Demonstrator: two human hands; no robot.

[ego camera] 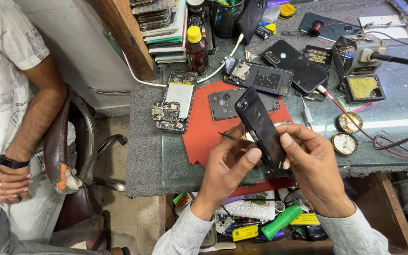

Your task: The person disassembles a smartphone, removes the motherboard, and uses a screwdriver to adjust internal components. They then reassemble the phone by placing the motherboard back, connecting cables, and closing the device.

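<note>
I hold a black phone back cover (259, 126) upright and tilted above the red work mat (204, 134). My left hand (226, 170) grips its lower left edge with the thumb on its face. My right hand (311, 165) clasps the lower right side, thumb pressed against the cover. A thin metal tool (227, 137) sticks out to the left by my left fingers. On the mat behind lies another black back cover (225, 102) with camera holes.
An opened phone with bare battery and board (175, 100) lies at the mat's left. More phones (260, 77) and a soldering stand (361, 71) sit behind. A brown bottle (196, 49) stands at the back. A seated person (10, 118) is at left. An open drawer (260, 217) holds parts.
</note>
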